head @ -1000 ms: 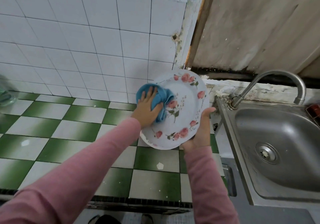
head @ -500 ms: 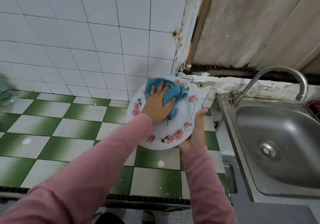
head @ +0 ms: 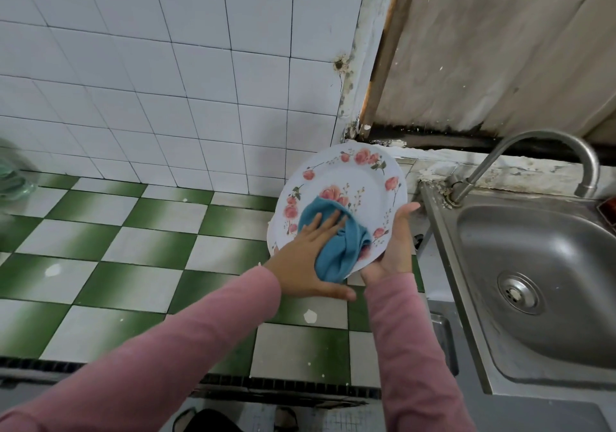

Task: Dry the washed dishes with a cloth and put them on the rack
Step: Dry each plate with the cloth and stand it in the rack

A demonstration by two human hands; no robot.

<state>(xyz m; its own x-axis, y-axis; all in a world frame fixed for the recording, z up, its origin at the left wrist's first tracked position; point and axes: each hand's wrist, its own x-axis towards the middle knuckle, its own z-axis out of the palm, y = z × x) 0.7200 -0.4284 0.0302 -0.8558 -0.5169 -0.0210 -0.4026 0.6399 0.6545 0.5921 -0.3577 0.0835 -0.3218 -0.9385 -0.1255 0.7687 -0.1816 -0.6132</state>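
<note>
A white plate (head: 355, 178) with pink rose prints is held tilted on edge above the tiled counter, its face towards me. My right hand (head: 395, 245) grips its lower right rim, thumb along the front and fingers hidden behind. A crumpled blue cloth (head: 336, 253) lies on the plate's lower face. My left hand (head: 308, 258) presses the cloth flat against the plate with straight fingers, the thumb stretched out below the rim. No rack is in view.
The counter (head: 133, 231) has green and white checked tiles, with a white tiled wall behind. A steel sink (head: 533, 248) with a curved faucet (head: 546, 141) sits to the right. A green glass object (head: 13, 178) is at the far left edge.
My left hand has slid the cloth from the plate's upper part down to its lower part. The plate has shifted slightly right and shows more of its upper face.
</note>
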